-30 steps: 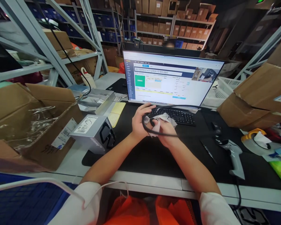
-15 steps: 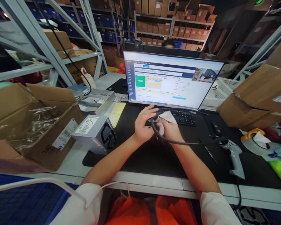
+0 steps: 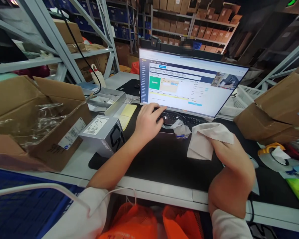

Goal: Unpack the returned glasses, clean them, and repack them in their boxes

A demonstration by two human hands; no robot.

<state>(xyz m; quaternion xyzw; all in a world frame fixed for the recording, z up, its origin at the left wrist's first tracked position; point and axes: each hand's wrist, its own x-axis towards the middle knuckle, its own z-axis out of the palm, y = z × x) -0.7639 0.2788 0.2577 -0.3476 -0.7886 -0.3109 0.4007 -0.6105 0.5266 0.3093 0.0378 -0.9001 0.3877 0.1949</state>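
- Cloth (image 3: 201, 141): pale, off-white, plain, with a finely toothed edge; folded over at the top, a loose flap hanging below. I see it over the black mat (image 3: 164, 159), before the monitor's (image 3: 189, 84) lower right corner.
- Right hand (image 3: 226, 151): grip closed on the cloth, wrist bent.
- Left hand (image 3: 148, 122): fingers spread and curved over a dark, glossy item (image 3: 166, 118) by the keyboard (image 3: 194, 120); from here I cannot tell whether the grip holds it.
- Wrap (image 3: 182, 129): crumpled, whitish, blue-marked, lying between the two hands.
- Counter (image 3: 164, 189): grey box (image 3: 106, 139) at left, beside an open carton (image 3: 49, 142) containing clear film.
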